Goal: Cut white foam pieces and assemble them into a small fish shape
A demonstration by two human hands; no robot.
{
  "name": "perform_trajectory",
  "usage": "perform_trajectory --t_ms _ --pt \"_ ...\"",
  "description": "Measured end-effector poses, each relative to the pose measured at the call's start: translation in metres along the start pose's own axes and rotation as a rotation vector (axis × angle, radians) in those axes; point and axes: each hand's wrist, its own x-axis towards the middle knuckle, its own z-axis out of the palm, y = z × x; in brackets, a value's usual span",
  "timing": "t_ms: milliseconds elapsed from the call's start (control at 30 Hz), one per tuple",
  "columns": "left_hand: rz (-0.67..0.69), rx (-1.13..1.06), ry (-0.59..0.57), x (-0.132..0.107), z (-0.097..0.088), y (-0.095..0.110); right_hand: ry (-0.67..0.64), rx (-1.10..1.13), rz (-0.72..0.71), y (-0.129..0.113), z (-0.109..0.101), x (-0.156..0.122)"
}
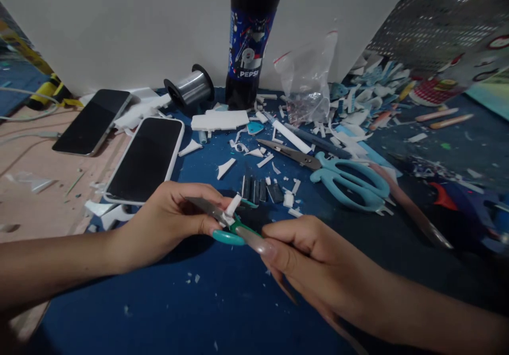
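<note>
Thumb and fingers of the left hand (170, 219) close into a narrow pinch on a small teal-and-green item (228, 237), the thumb resting at its near left edge. The right hand (306, 257) is curled tight, its thumb, with a long pale nail, pressed against the right end of that item; its other fingers fold underneath and are partly hidden. The item lies directly between the two hands, above the dark blue surface (178, 296). A grey blade (204, 206) points from it to the far left, alongside the left fingers; I cannot tell which hand carries the blade. A small white stick (234, 205) juts up at a tilt beside the blade, just right of the left fingertips.

Just beyond the item lie several dark blocks (254, 189) in a loose row. Near the left hand, on its far side, lies a white-edged phone (145, 158), with a black phone (91, 122) farther left. Light-blue-handled scissors (350, 182) lie beyond the right hand, their tips to the far left. At the far side stand a Pepsi bottle (250, 42), a spool (191, 87) to its left and a clear bag (308, 79) to its right.
</note>
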Motion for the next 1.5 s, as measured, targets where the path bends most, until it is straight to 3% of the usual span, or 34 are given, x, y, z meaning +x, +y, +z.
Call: perform_trajectory --t_ms 133,233,300,433,533,600,700,833,967,1100,1300,1500 --pt "-0.01 -0.043 -0.028 0.001 -0.001 -0.001 -0.017 0.048 -0.042 0.001 -0.001 0.0" --pt "-0.033 -0.113 -0.04 0.002 -0.002 -0.003 0.051 0.041 -0.13 0.002 -0.002 -0.002" --pt "-0.02 -0.145 -0.021 0.002 -0.003 -0.004 0.168 -0.081 -0.259 0.004 -0.001 -0.004" --pt "0.054 -0.159 -0.049 0.001 -0.005 -0.007 0.526 -0.559 -0.654 0.009 -0.001 -0.006" --pt "0.138 -0.155 -0.093 0.0 -0.006 -0.008 0.666 -0.822 -0.771 0.01 -0.002 -0.006" --pt "0.173 -0.162 -0.109 0.001 -0.007 -0.008 0.68 -0.838 -0.766 0.01 -0.003 -0.007" --pt "0.141 -0.181 -0.13 0.001 -0.006 -0.007 0.672 -0.693 -0.699 0.013 -0.004 -0.007" --pt "0.075 -0.245 -0.145 0.001 -0.005 -0.006 0.572 -0.504 -0.597 0.018 -0.002 -0.003" --pt "0.036 -0.301 -0.183 0.0 -0.006 -0.008 0.472 -0.433 -0.489 0.02 0.002 -0.001" --pt "0.002 -0.337 -0.207 0.001 -0.006 -0.01 0.45 -0.429 -0.468 0.02 0.003 -0.001" --pt "-0.065 -0.404 -0.29 0.001 -0.005 -0.006 0.608 -0.63 -0.633 0.014 -0.005 -0.002" --pt "-0.134 -0.486 -0.299 -0.002 -0.002 -0.001 0.664 -0.683 -0.571 0.011 -0.01 0.003"
